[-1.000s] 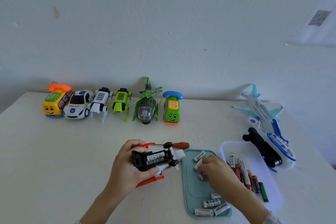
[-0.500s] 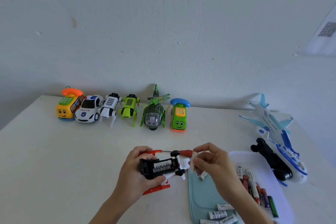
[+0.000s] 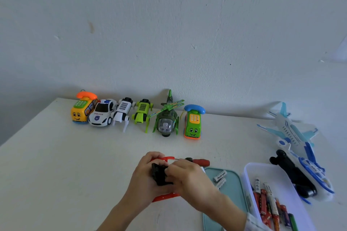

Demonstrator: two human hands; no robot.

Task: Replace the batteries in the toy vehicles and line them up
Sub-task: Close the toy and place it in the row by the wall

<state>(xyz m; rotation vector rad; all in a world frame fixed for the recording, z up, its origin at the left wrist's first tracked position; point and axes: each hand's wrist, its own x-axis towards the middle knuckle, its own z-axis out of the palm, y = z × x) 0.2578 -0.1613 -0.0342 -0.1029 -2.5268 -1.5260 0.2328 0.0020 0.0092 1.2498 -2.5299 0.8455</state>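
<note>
Covering the toy's (image 3: 159, 174) battery bay (contents hidden), right hand (image 3: 189, 176)

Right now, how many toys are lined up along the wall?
6, left to right: yellow phone bus, police car, white robot dog, green robot dog, helicopter, green phone car.
</note>
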